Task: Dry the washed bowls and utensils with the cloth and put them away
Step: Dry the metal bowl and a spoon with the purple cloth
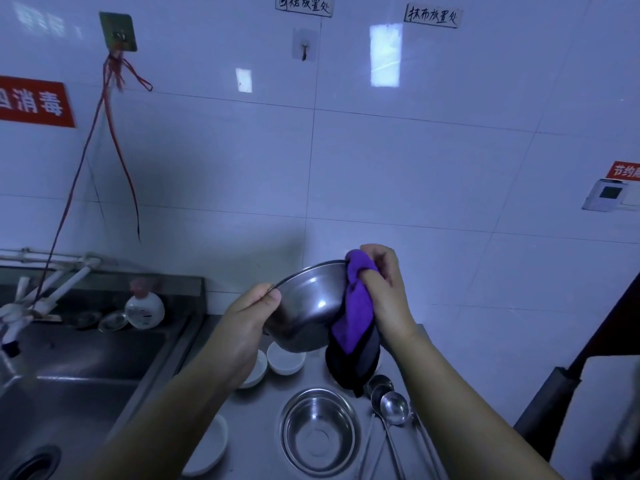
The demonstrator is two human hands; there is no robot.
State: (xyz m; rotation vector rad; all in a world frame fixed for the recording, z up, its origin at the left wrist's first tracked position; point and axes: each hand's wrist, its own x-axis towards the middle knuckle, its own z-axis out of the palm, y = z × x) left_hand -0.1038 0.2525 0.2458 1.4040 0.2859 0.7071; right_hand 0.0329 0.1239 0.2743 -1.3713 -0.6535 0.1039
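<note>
A steel bowl (306, 306) is held tilted above the counter, its outside facing me. My left hand (242, 323) grips its left rim with the thumb over the edge. My right hand (384, 289) grips a purple cloth (356, 306) and presses it against the bowl's right rim and side; the cloth's dark end hangs down. Below, on the steel counter (256, 445), stand a second steel bowl (318, 433), three white bowls (285, 362) (258, 370) (207, 445), and several steel spoons (393, 407) with chopsticks beside them.
A steel sink (69, 375) with a drain lies on the left, with a tap (45, 296), a soap bottle (143, 308) and small steel dishes (112, 321) at its back. The tiled wall stands right behind. A dark edge and white board (588, 410) close the right side.
</note>
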